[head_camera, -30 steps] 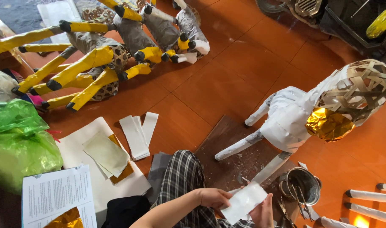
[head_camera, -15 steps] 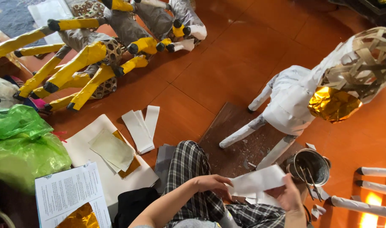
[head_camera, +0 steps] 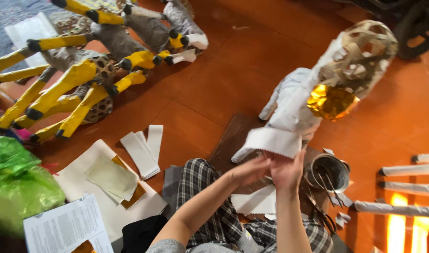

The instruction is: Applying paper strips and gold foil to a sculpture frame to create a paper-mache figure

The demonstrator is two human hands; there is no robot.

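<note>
From the head camera, the left hand (head_camera: pixel 252 169) and right hand (head_camera: pixel 286 169) pinch a white paper strip (head_camera: pixel 273 141) at its lower edge, against the white animal figure (head_camera: pixel 289 105). It looks light, limp, easily torn. A green plastic bag (head_camera: pixel 15 185) and a printed sheet (head_camera: pixel 64 227) lie at left.

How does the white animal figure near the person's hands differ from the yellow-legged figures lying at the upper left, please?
The white animal figure stands upright on the dark board; the yellow-legged figures lie tipped over on the orange floor. The white one is plain white paper with an open woven head and gold foil; the others have yellow legs with black bands. Both hands, left hand and right hand, hold a white paper strip against the white one; the others lie untouched. Both kinds are four-legged craft animals.
</note>
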